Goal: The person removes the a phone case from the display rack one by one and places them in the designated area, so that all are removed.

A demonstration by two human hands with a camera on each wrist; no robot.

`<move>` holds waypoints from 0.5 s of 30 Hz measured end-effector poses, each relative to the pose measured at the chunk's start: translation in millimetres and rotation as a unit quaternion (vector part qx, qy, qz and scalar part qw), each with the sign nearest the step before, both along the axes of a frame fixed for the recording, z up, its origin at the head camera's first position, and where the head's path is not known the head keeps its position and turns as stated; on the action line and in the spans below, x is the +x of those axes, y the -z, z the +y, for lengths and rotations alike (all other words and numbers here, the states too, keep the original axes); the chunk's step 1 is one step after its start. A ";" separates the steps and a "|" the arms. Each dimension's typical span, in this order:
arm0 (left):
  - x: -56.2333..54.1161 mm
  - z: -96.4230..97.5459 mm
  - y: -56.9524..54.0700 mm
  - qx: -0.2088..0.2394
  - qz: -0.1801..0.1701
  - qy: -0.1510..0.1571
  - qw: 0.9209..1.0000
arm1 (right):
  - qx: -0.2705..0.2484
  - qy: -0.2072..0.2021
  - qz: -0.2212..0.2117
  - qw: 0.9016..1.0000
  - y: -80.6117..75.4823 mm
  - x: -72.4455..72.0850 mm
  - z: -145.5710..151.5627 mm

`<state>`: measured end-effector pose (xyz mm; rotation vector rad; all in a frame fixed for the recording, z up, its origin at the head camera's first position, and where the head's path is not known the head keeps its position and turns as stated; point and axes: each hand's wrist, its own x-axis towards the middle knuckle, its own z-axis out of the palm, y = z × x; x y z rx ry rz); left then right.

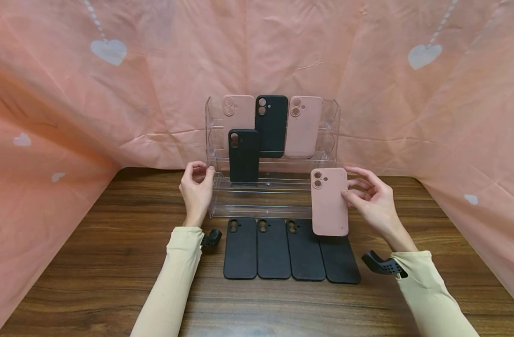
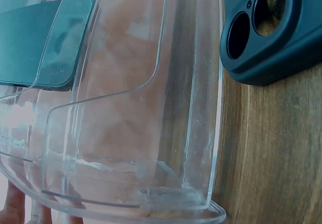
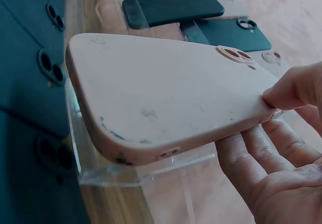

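A clear tiered display rack (image 1: pixel 267 210) stands on the table. My left hand (image 1: pixel 198 189) holds its left side edge between thumb and fingers; in the left wrist view those fingers (image 2: pixel 40 214) show partly through the clear side. By its right edge, my right hand (image 1: pixel 372 201) pinches a pink phone case (image 1: pixel 330 206), upright before the rack's right end. The right wrist view shows dark scuffs on this case (image 3: pixel 151 93). Along the top tier lean a pink case (image 1: pixel 239 112), a black case (image 1: pixel 274 126) and another pink case (image 1: pixel 305 126). Lower left stands a black case (image 1: pixel 244 157).
Several black phone cases (image 1: pixel 274 250) lie flat in a row in front of the rack; the held case hides the top of the rightmost. Wood-grain table (image 1: pixel 113 262) lies underneath. Pink cloth with white hearts (image 1: pixel 168 70) hangs behind and at both sides.
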<state>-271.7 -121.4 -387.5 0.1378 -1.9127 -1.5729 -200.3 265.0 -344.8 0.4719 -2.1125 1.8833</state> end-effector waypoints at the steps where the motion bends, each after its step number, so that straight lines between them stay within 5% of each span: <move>1: 0.1 0.0 0.0 0.000 0.000 0.000 1.000 | 0.001 0.000 -0.002 1.000 1.1 1.3 2.4; 15: -0.2 -1.0 0.3 0.001 0.000 0.002 1.000 | -0.009 0.009 -0.039 0.999 15.5 20.1 39.1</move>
